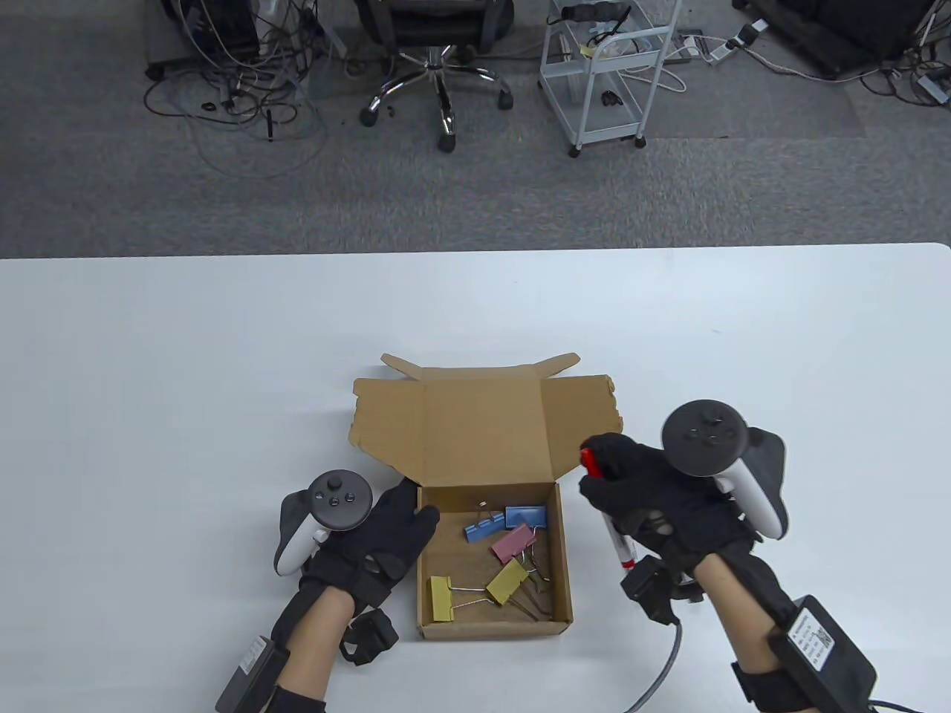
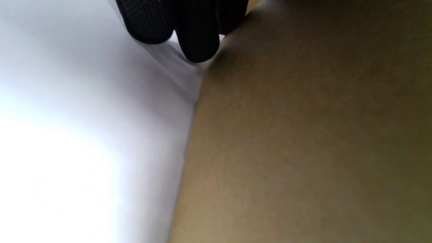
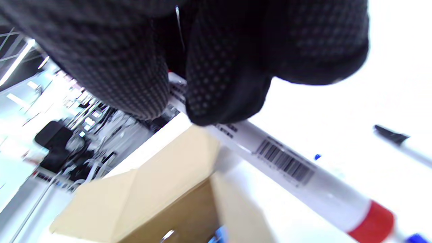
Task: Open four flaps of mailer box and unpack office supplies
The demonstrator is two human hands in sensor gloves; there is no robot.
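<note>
The brown mailer box (image 1: 490, 630) stands open near the table's front edge, its lid (image 1: 483, 431) and flaps folded back. Inside lie several binder clips: blue (image 1: 487, 526), pink (image 1: 513, 544) and yellow (image 1: 443, 598). My left hand (image 1: 405, 520) rests flat against the box's left outer wall (image 2: 303, 135), its fingertips (image 2: 197, 37) at the table. My right hand (image 1: 617, 475) grips a white marker with a red cap (image 1: 615, 542) to the right of the box and above the table. The marker's barcoded barrel (image 3: 287, 165) shows in the right wrist view, over the box corner (image 3: 162, 189).
In the right wrist view a black-capped marker (image 3: 391, 136) and small blue items (image 3: 317, 157) lie on the white table to the right of the box. An office chair (image 1: 438, 67) and a wire cart (image 1: 602, 74) stand on the floor beyond the far edge.
</note>
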